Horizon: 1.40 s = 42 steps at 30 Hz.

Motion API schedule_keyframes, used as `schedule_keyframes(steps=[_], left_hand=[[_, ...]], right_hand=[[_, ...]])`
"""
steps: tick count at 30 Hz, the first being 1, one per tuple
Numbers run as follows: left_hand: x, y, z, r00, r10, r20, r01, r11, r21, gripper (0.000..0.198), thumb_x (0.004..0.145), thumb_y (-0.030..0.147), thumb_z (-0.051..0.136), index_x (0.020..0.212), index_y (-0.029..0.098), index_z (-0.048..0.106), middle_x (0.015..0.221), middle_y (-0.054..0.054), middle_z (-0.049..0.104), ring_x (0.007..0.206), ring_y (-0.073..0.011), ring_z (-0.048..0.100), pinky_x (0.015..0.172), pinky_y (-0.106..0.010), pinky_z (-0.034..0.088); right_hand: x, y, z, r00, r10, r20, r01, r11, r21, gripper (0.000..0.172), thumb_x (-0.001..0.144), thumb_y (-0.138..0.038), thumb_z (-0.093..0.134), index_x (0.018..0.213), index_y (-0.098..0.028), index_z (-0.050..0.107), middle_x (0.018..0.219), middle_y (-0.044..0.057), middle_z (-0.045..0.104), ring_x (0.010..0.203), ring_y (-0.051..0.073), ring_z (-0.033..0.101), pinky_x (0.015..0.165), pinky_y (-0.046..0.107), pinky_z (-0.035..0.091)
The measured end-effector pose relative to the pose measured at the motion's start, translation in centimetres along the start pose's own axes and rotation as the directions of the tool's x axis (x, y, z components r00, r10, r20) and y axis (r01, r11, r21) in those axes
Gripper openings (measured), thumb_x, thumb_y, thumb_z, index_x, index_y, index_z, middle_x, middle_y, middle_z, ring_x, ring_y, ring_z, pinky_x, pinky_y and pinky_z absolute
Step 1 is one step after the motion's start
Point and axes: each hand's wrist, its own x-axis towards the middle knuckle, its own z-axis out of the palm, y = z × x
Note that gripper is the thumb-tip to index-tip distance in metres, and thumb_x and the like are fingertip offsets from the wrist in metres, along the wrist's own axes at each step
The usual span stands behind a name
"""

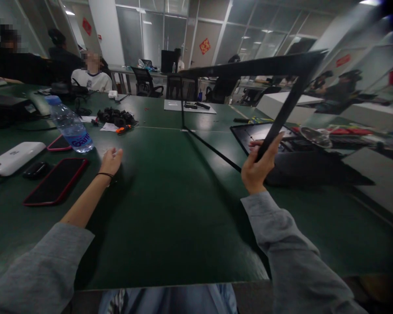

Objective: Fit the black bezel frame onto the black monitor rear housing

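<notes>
My right hand (260,168) grips one side of a thin black rectangular frame (284,104), like a screen bezel. The frame is tilted up above the table, its far lower corner near the tabletop. Behind that hand lies a dark flat panel (265,131) with a black sheet-like piece (311,165) beside it. My left hand (111,162), with a dark band at the wrist, rests low over the green table (163,226). Its fingers are loosely curled with the thumb apart, and nothing shows in them. Nearest to it are a water bottle (70,124) and a red-edged phone (57,181).
On the left lie a white power bank (16,158), a small black case (36,170) and a second phone (59,143). Bundled black cables (116,117) sit farther back. White boxes (288,107) and loose tools stand right. Several people are seated around the room.
</notes>
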Motion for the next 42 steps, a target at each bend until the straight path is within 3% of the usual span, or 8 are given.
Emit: schedule_keyframes(steps=[4,8,14,20,27,35,38,42], left_hand=[[-0.4,0.9,0.0,1.0,0.007,-0.023,-0.011,0.987,-0.157,0.07,0.093,0.051,0.058,0.149,0.011,0.044,0.151,-0.024,0.052,0.135,-0.0304,0.057,0.113,-0.044,0.045],[-0.9,1.5,0.0,0.991,0.128,-0.043,-0.134,0.971,-0.198,0.076,0.088,0.053,0.066,0.149,0.015,0.042,0.15,-0.023,0.051,0.129,-0.0307,0.059,0.109,-0.047,0.048],[-1.5,1.6,-0.1,0.928,0.37,-0.039,-0.366,0.928,0.072,0.051,0.095,0.042,0.051,0.137,0.013,0.054,0.134,-0.018,0.06,0.129,-0.0298,0.057,0.116,-0.049,0.041],[-2.4,2.1,0.0,0.969,0.232,0.086,-0.248,0.896,0.369,0.053,0.096,0.04,0.042,0.137,0.01,0.058,0.144,-0.021,0.057,0.136,-0.0365,0.051,0.117,-0.053,0.039],[-3.2,1.7,0.1,0.98,0.097,0.173,-0.18,0.805,0.565,0.054,0.098,0.043,0.039,0.14,0.016,0.062,0.162,-0.016,0.044,0.152,-0.0398,0.03,0.12,-0.062,0.03],[-3.4,1.9,0.0,0.977,0.077,0.197,-0.177,0.808,0.562,0.069,0.096,0.059,0.036,0.15,0.02,0.053,0.162,-0.018,0.041,0.152,-0.042,0.03,0.117,-0.068,0.029],[-3.8,2.3,-0.5,0.938,0.131,0.32,-0.285,0.82,0.497,0.091,0.088,0.074,0.043,0.159,0.018,0.039,0.169,-0.02,0.028,0.154,-0.0437,0.025,0.117,-0.067,0.029],[-4.3,3.0,-1.4,0.787,0.213,0.579,-0.496,0.777,0.388,0.118,0.067,0.088,0.059,0.161,0.02,0.036,0.171,-0.019,0.021,0.155,-0.0458,0.022,0.12,-0.065,0.025]], right_hand=[[0.5,0.9,0.2,0.993,0.11,-0.031,-0.104,0.98,0.17,0.066,0.107,-0.044,0.026,0.167,-0.023,0.008,0.107,0.008,0.066,0.067,0.015,0.064,0.066,0.032,0.059],[0.3,4.1,1.2,0.984,0.173,0.033,-0.176,0.96,0.216,0.064,0.106,-0.047,0.031,0.165,-0.023,0.019,0.094,0.003,0.066,0.057,0.011,0.059,0.055,0.027,0.053],[-0.9,7.9,3.0,0.954,0.222,0.2,-0.24,0.968,0.075,0.055,0.101,-0.037,0.038,0.152,-0.019,0.045,0.091,0.006,0.07,0.07,0.018,0.066,0.078,0.039,0.058],[-0.8,8.8,3.5,0.915,0.247,0.32,-0.222,0.968,-0.114,0.052,0.095,-0.027,0.04,0.143,-0.012,0.055,0.126,0.02,0.07,0.116,0.033,0.066,0.107,0.052,0.047],[-0.8,8.3,3.5,0.782,0.329,0.529,-0.16,0.927,-0.34,0.052,0.096,-0.022,0.041,0.142,-0.005,0.055,0.121,0.025,0.071,0.112,0.037,0.069,0.103,0.052,0.049],[-1.1,8.4,3.8,0.746,0.334,0.577,-0.141,0.925,-0.353,0.047,0.096,-0.02,0.043,0.138,-0.01,0.062,0.125,0.021,0.072,0.117,0.033,0.068,0.105,0.048,0.05],[-1.1,8.7,3.6,0.783,0.346,0.516,-0.203,0.927,-0.314,0.045,0.097,-0.024,0.043,0.134,-0.013,0.066,0.125,0.019,0.073,0.118,0.03,0.068,0.105,0.045,0.05],[-0.6,9.3,2.7,0.841,0.397,0.367,-0.291,0.905,-0.312,0.047,0.096,-0.024,0.041,0.133,-0.011,0.066,0.124,0.02,0.072,0.117,0.032,0.067,0.105,0.048,0.048]])
